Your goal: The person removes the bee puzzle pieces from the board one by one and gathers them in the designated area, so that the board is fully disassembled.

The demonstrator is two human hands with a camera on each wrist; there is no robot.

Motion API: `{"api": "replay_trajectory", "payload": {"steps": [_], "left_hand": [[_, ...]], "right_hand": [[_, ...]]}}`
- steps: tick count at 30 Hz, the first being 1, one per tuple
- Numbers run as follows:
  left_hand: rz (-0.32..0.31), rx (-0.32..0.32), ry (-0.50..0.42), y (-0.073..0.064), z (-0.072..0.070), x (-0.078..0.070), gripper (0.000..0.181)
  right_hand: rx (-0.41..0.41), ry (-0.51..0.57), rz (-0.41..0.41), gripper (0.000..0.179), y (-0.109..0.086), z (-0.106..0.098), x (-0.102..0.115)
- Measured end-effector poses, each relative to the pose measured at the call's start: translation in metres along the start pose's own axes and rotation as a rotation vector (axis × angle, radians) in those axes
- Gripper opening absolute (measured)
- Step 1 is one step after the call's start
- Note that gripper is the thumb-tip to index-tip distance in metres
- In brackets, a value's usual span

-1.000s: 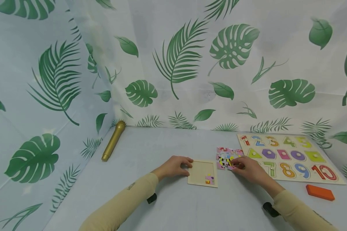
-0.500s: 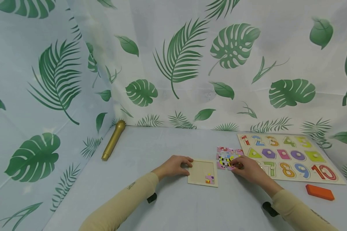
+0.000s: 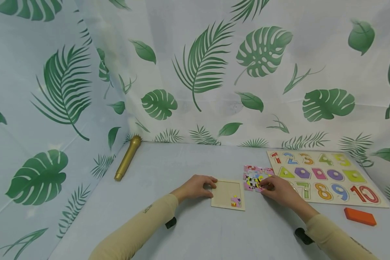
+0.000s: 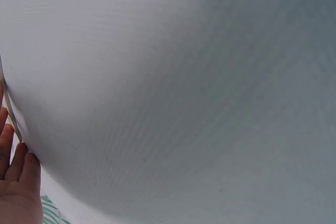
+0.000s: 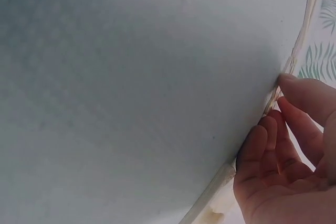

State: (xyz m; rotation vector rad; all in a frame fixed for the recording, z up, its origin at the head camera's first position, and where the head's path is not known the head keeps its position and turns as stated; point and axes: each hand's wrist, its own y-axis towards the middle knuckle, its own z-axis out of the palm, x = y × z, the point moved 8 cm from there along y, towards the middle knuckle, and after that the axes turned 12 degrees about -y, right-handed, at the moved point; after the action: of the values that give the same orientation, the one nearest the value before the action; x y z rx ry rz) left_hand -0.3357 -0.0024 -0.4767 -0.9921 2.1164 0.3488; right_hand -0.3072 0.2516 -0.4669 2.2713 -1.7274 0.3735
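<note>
In the head view my left hand (image 3: pixel 195 187) touches the left rim of a small square wooden puzzle tray (image 3: pixel 221 195). One pink jigsaw piece (image 3: pixel 236 201) lies in its lower right corner. The left wrist view shows the fingers (image 4: pixel 16 163) against the tray's edge. To the right of the tray, a pink jigsaw picture with a bee (image 3: pixel 252 177) lies on the table. My right hand (image 3: pixel 281 190) is at its lower right part, thumb and index finger pinching a puzzle piece there. The hand mostly covers that piece. In the right wrist view the fingers (image 5: pixel 283 153) are bent at the puzzle's edge.
A wooden number and shape board (image 3: pixel 325 177) lies right of the jigsaw, beside my right hand. In front of it sits an orange block (image 3: pixel 359 216). A gold microphone (image 3: pixel 128 159) lies at the back left. Leaf-patterned cloth (image 3: pixel 195 72) stands behind and left of the table.
The right fingertips shift very slightly over the jigsaw's lower right part. The left hand and the tray stay where they were.
</note>
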Motion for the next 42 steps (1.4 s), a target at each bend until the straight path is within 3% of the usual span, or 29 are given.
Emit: {"api": "replay_trajectory", "payload": {"steps": [22,31,37,42], "left_hand": [[-0.012,-0.008,-0.001,-0.001,0.000,0.000,0.032],[-0.018,-0.001,0.001,0.000,0.001,0.001,0.032],[-0.026,-0.001,-0.009,0.000,0.000,0.001,0.032],[-0.020,-0.005,-0.003,0.000,0.000,0.001,0.032]], "right_hand": [[-0.012,-0.026,-0.009,0.023,-0.001,-0.001,0.001],[0.011,0.028,0.027,0.029,0.001,-0.006,0.001],[-0.019,0.066,0.014,0.033,0.003,-0.017,0.012],[-0.026,0.101,-0.030,0.034,0.002,-0.014,0.027]]}}
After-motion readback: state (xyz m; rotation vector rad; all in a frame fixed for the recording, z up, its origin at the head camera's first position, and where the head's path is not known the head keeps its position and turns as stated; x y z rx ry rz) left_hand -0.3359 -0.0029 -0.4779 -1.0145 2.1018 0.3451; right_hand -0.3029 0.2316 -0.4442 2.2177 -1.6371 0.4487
